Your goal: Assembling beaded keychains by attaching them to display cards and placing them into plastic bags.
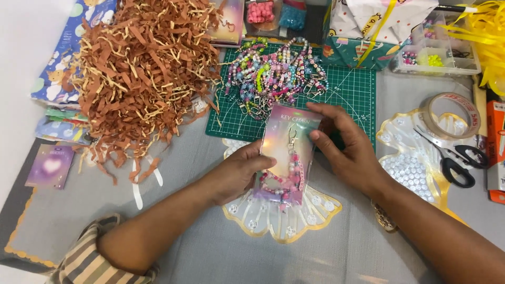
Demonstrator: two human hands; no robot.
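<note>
head view, step in hand: judged from the pose, a beaded keychain (286, 176) is being seated or squared up on its pastel backing card (286, 152), the card inside a clear sleeve as far as one can tell.
head view, where the card is: held just above the grey table cover (210, 252), over a clear scalloped bag with a yellow edge (281, 221), at the near edge of the green cutting mat (357, 89).
head view, left hand: the left hand (236, 173) comes in from lower left, forearm flat over the table, thumb on the card's left edge and fingers curled beneath; closed on the card.
head view, right hand: the right hand (344, 144) reaches from lower right, wrist bent inward, fingertips pinching the card's upper right edge near the metal clasp; closed on the card too.
head view, next move calls for: likely a steady left-hand hold while the right fingers work finely, keeping the strand straight and the card unbent.
head view, around: a heap of beaded keychains (276, 73) on the mat, brown paper shred (142, 68) to the left, a small purple card (51, 166), tape roll (452, 115) and scissors (455, 158) to the right.
</note>
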